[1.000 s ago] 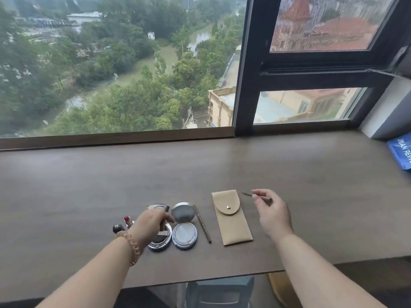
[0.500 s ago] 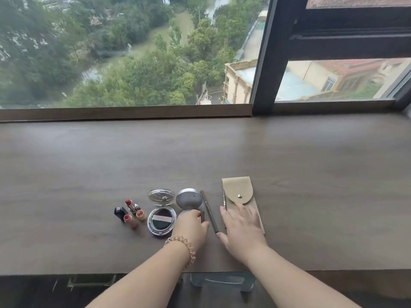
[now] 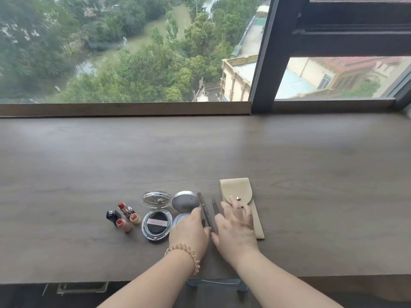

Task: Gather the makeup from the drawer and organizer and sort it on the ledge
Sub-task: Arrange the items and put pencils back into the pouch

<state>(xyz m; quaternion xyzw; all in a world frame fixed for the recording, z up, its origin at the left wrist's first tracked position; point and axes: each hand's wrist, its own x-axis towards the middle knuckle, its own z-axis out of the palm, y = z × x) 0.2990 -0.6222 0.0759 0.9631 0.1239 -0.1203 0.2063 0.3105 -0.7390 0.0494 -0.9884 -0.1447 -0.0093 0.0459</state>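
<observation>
I see a row of makeup near the front edge of the dark brown wooden ledge (image 3: pixel 311 163), slightly left of its middle. At the row's left end a black lipstick cap (image 3: pixel 112 215) lies beside an open red lipstick (image 3: pixel 124 207) and two pale pink tubes (image 3: pixel 123 224). Next comes a round clear-lidded compact (image 3: pixel 156 226), open, with a black puff (image 3: pixel 155 223) under a pink band sitting in its base. Just right of it is a round silver compact (image 3: pixel 185 200), lid raised. My left hand (image 3: pixel 189 230) covers its base, fingers pressed together and bent; I cannot tell whether they grip it. One fingertip meets a long brown pencil (image 3: pixel 203 205), and a thinner dark pencil (image 3: pixel 214 204) lies just beside that. My right hand (image 3: pixel 235 227) rests flat on a beige snap-flap pouch (image 3: pixel 235 190) at the row's right end, fingers spread, thumb by the pencils. The flap is snapped down, so its contents are hidden. A coiled beige bracelet (image 3: pixel 186 252) circles my left wrist.
</observation>
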